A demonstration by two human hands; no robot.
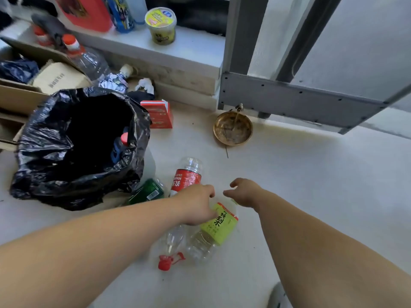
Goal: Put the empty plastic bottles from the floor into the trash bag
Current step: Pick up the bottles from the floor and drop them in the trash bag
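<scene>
An open black trash bag (66, 152) sits on the floor at the left, with a red-capped bottle (121, 144) inside its mouth. Three bottles lie in front of it: a green one (150, 192) against the bag, a clear one with a red label (185, 177) and a red cap at its near end, and one with a yellow-green label (219, 227). My left hand (198, 205) hovers over the red-label and yellow-label bottles, fingers curled downward; whether it touches them is unclear. My right hand (244, 192) is just to the right, fingers apart, holding nothing.
A brass dish (232, 128) lies on the floor beyond the bottles. A red carton (159, 114) stands by the bag. Cardboard boxes (22, 94) and more bottles crowd the far left. A ledge holds a yellow cup (160, 25). A grey metal frame (289, 96) stands at the right.
</scene>
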